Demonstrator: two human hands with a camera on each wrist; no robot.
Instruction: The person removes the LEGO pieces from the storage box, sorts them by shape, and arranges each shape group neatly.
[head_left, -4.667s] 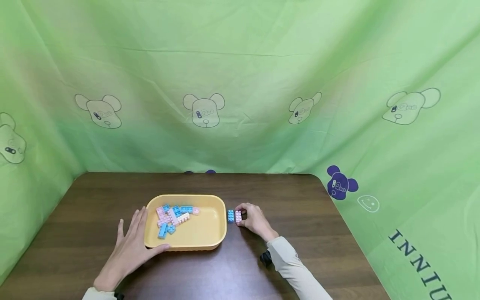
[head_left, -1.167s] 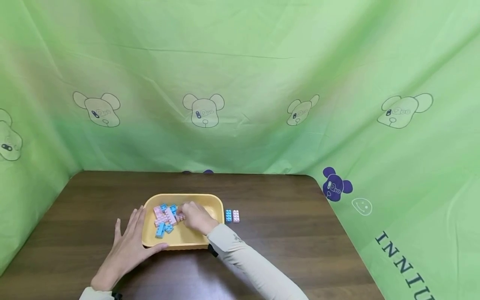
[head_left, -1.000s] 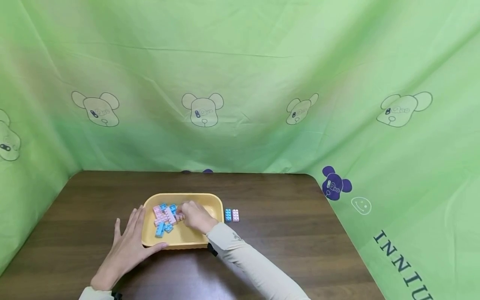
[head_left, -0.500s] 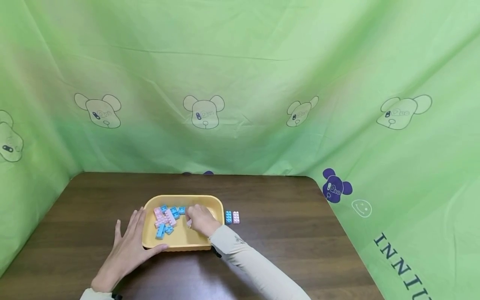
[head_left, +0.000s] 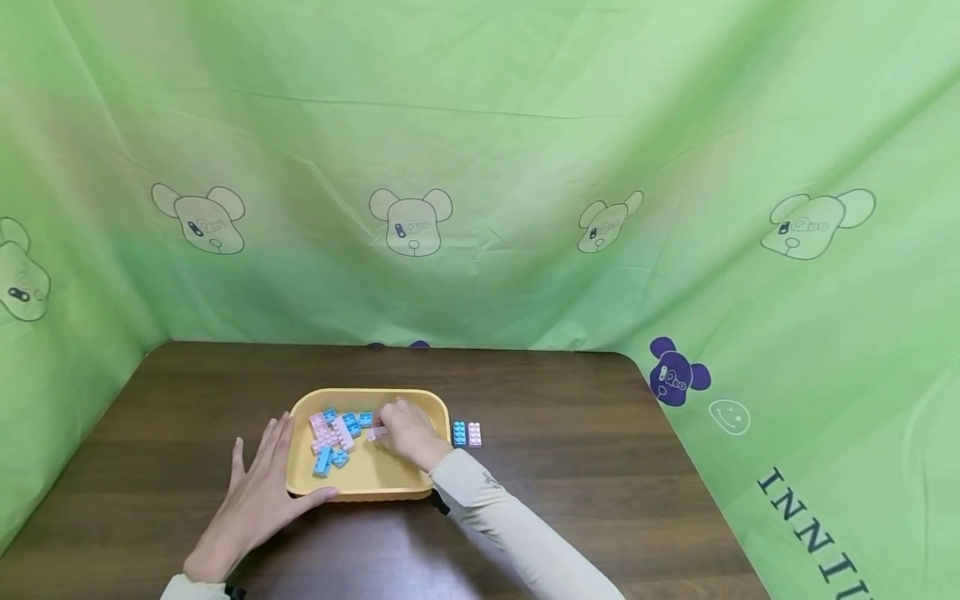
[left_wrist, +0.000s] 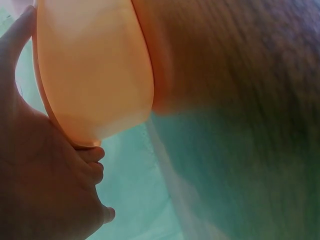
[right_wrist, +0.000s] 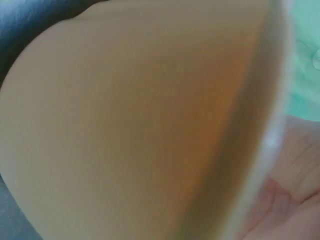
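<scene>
A yellow plastic tray (head_left: 375,479) holds several pink and blue toy building bricks, mostly heaped at its left side. My left hand (head_left: 251,500) lies against the tray's left end, its fingers straight and its thumb along the near edge; in the left wrist view that hand (left_wrist: 45,170) touches the tray wall (left_wrist: 97,75). My right hand (head_left: 408,433) reaches inside the tray and pinches a pink brick (head_left: 377,433), whose far end is hidden by the fingers. In the right wrist view the tray wall (right_wrist: 125,125) covers the fingertips, leaving the palm (right_wrist: 295,190) showing.
Just right of the tray, a blue brick (head_left: 459,433) and a pink brick (head_left: 475,434) stand side by side on the brown wooden table (head_left: 570,467). A green printed curtain (head_left: 487,300) hangs behind the table and along both sides.
My right hand has left the pink brick beside the tray, reached among the bricks inside, then shifted slightly right with a pink brick, uncovering a blue one. The left hand stays at the tray.
</scene>
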